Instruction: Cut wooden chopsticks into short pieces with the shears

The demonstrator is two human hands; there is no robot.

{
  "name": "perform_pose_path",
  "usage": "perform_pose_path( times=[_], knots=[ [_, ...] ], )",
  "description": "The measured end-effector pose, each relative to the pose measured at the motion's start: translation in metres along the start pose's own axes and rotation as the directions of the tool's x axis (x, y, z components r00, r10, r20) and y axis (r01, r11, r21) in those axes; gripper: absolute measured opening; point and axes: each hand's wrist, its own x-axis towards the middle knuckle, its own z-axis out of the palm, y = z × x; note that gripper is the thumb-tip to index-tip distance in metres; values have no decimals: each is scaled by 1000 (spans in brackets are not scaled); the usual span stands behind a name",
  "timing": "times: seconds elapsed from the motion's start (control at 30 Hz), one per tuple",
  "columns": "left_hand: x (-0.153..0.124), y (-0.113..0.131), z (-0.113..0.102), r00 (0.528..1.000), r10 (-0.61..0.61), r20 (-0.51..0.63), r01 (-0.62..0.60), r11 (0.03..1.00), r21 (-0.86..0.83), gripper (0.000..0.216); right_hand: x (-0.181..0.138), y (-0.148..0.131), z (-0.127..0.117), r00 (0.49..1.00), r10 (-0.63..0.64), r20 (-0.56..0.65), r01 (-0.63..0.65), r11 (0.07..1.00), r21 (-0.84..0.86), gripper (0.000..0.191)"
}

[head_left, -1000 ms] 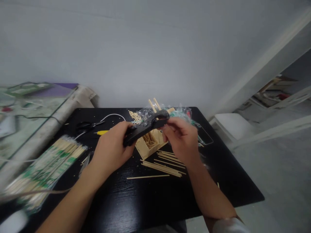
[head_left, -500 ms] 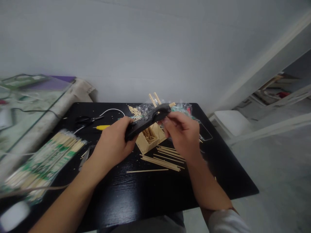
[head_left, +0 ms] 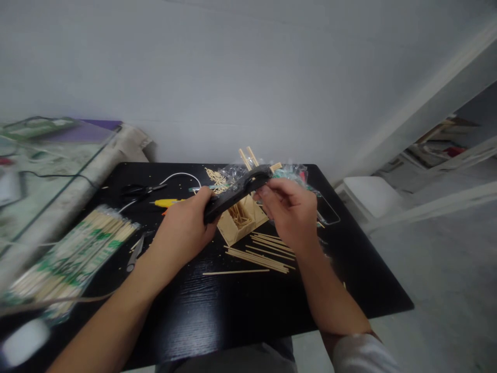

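Note:
My left hand (head_left: 182,230) is wrapped round the handle of a black glue gun (head_left: 236,191), held above the black table (head_left: 233,305). My right hand (head_left: 289,210) pinches at the gun's far end, fingers closed; whether it holds anything small there is hidden. Just under the gun stands a small box of pale wooden sticks (head_left: 243,220). Loose bamboo sticks (head_left: 260,256) lie on the table beside and in front of the box.
A packet of bamboo skewers (head_left: 73,256) lies at the left. Black scissors (head_left: 137,191), a yellow-handled tool (head_left: 166,203), a white cord (head_left: 178,178) and a small cutter (head_left: 134,254) lie on the table. Crumpled clear plastic (head_left: 289,173) sits behind the box. A white stool (head_left: 367,199) stands at the right.
Both hands and the glue gun have lifted slightly and shifted a little to the right; the view tilted. The grips are the same.

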Motion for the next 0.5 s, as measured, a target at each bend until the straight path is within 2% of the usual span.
perform_pose_path(
  times=[0.37, 0.5],
  knots=[
    [0, 0, -1, 1000, 15, 0, -15, 999, 39, 8, 0, -1, 0, 1000, -6, 1, 6, 999, -41, 16],
    [0, -2, -2, 999, 44, -10, -44, 999, 9, 11, 2, -3, -4, 999, -10, 49, 12, 999, -48, 20]
  ],
)
